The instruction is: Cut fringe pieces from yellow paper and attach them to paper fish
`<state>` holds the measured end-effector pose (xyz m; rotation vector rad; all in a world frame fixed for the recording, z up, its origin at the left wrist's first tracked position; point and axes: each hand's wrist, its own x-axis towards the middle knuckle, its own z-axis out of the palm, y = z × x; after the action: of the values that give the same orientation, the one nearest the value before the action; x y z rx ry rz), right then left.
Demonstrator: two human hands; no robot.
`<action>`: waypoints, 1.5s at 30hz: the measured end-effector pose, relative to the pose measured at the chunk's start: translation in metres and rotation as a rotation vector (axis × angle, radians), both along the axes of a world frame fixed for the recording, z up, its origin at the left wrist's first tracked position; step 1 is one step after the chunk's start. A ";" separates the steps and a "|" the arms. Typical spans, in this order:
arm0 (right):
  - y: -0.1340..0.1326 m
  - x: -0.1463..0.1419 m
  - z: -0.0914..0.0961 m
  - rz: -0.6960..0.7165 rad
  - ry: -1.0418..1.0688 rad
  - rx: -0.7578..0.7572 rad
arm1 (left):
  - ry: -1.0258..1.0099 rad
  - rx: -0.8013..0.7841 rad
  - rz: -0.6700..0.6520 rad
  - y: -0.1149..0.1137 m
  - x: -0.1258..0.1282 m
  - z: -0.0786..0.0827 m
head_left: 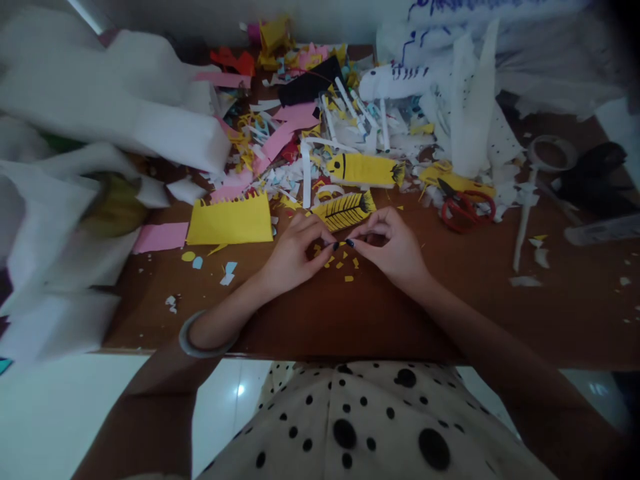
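Fingertip to fingertip, my left hand (300, 250) and my right hand (393, 248) pinch a tiny yellow paper scrap (343, 244) between them, just above the table. Below it lie several small yellow paper bits (349, 279). Right behind my fingers is a yellow paper strip with black feather-like lines (345, 211). Farther back rests a yellow paper piece with a drawn face and a fringed end (367, 169). Left of my left hand lies a yellow sheet with a torn, notched top edge (230, 221).
Red-handled scissors (467, 208) lie to the right, near a roll of tape (553, 155). White foam or paper bundles (180, 133) crowd the left side. Markers (350, 103), pink paper (283, 137) and many scraps cover the back. The wooden table's front edge (350, 359) is close to my body.
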<state>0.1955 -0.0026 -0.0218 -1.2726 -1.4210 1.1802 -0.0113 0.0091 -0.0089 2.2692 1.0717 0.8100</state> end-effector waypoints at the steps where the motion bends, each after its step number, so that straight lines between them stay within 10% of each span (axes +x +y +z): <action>1: 0.000 0.000 0.000 0.011 0.008 0.005 | 0.002 -0.002 0.000 0.000 0.000 0.000; 45: 0.002 0.004 0.001 0.013 -0.056 0.042 | 0.264 0.115 0.043 0.007 -0.012 0.009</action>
<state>0.1991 -0.0007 -0.0203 -1.2777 -1.4895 1.1257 -0.0233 0.0162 -0.0003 2.5102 1.2210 0.6133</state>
